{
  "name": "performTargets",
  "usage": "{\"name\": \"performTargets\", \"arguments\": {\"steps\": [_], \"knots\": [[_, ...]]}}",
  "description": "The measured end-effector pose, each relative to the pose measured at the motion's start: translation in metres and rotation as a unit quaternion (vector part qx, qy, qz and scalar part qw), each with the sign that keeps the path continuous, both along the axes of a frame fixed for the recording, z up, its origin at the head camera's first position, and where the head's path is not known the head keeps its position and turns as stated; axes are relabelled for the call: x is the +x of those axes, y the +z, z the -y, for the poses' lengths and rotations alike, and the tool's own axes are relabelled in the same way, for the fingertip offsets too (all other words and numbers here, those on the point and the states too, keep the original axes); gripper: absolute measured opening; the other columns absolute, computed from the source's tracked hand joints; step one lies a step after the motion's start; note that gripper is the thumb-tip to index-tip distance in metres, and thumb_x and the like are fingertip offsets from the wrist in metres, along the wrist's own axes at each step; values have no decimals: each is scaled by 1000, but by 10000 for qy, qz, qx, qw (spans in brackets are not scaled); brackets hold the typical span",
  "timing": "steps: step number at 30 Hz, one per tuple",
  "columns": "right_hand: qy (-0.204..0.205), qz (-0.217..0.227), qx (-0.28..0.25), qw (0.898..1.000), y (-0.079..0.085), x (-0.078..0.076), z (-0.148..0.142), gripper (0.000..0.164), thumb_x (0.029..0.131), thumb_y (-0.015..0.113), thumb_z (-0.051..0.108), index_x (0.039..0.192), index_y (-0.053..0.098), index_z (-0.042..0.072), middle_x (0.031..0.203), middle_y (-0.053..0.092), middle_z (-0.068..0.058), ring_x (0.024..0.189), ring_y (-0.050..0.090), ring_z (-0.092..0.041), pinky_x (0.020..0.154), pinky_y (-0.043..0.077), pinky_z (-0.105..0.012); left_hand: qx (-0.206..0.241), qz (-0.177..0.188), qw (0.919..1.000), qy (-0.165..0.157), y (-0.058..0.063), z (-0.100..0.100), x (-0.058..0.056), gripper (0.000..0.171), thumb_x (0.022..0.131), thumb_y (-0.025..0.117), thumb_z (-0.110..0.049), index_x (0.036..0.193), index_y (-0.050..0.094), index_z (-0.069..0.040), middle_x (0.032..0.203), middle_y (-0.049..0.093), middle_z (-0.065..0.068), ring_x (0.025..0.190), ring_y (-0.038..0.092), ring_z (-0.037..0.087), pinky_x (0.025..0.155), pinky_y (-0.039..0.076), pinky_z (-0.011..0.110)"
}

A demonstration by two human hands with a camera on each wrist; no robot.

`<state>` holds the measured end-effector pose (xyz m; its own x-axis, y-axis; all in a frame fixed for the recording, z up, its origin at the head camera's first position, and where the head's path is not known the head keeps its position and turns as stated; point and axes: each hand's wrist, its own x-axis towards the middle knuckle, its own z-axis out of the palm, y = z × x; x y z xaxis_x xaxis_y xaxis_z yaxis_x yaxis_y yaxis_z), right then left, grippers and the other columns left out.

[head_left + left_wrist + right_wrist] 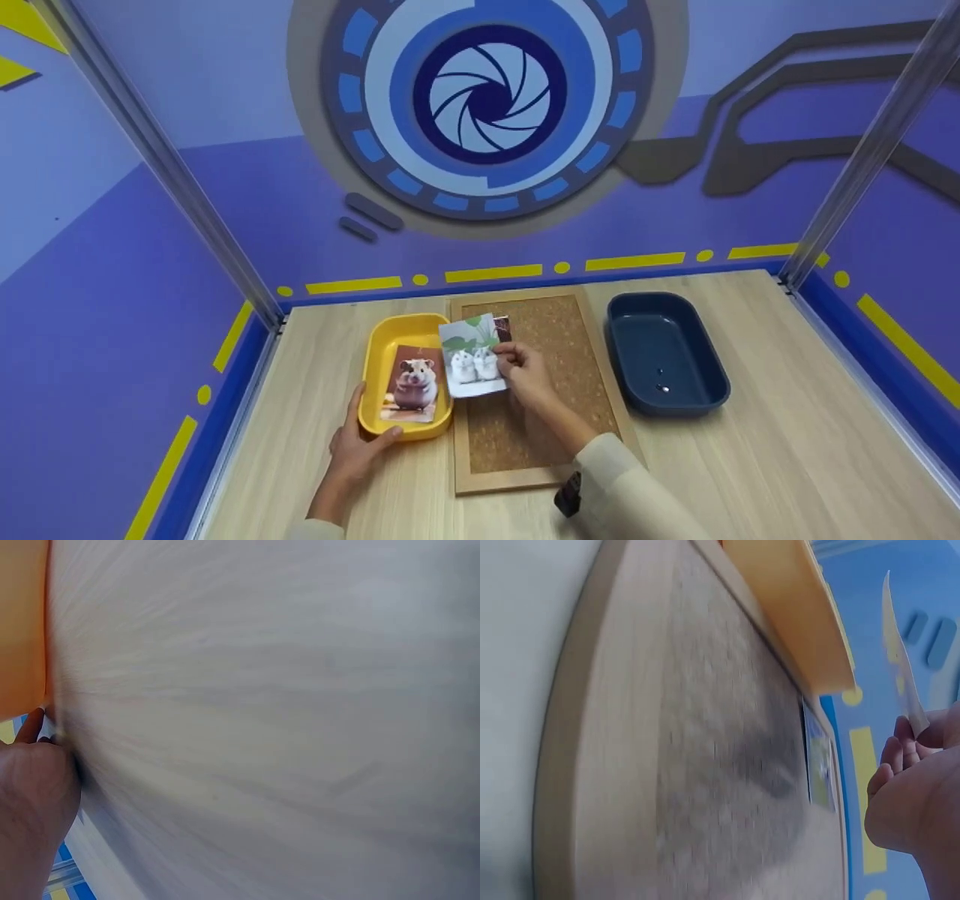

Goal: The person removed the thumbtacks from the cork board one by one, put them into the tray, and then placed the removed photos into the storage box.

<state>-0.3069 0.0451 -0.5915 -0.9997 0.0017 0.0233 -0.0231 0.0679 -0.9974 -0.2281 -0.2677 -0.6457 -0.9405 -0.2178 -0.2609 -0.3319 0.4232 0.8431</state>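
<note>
My right hand (527, 375) pinches a photo card (474, 356) by its right edge, above the cork board (525, 427). Two white hamsters and green leaves are printed on it. In the right wrist view the card (900, 652) appears nearly edge-on, raised off the board. My left hand (356, 450) grips the near left corner of a yellow tray (369, 390), thumb at the front rim and fingers along the side. Inside the tray lies another photo card (412, 386) with a brown and white hamster. A further card (502, 328) on the board is mostly hidden behind the held one.
To the right of the board stands a dark blue tray (667, 356) with small shiny spots on its bottom. The wooden frame (517, 481) edges the cork. Purple printed walls (247, 187) with metal corner posts enclose the pale wood table (787, 450).
</note>
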Motion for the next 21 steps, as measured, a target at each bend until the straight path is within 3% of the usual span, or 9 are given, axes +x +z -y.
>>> {"name": "performTargets", "arguments": {"steps": [10, 16, 21], "knots": [[391, 66, 164, 9991, 4, 5, 32, 24, 98, 62, 1, 120, 71, -1, 104, 67, -11, 91, 57, -16, 74, 49, -20, -120, 31, 9999, 18, 4, 1, 0, 121, 85, 85, -58, 172, 4, -37, 177, 24, 17, 155, 18, 49, 126, 13, 79], [688, -60, 303, 9971, 3, 7, 46, 25, 97, 63, 0, 120, 70, -4, 102, 67, -10, 90, 58, -14, 73, 50, -17, -87, 103, 9999, 28, 3, 0, 0, 121, 85, 84, -60, 172, 3, -38, 177, 23, 17, 155, 17, 49, 127, 11, 79], [904, -82, 429, 9949, -1, 9, 57, 26, 96, 64, -2, 121, 71, -5, 98, 63, -5, 87, 55, -13, 71, 47, -17, -107, -47, 9999, -42, 1, 0, 0, 117, 88, 83, -57, 172, 6, -37, 178, 24, 15, 156, 18, 48, 127, 9, 79]]}}
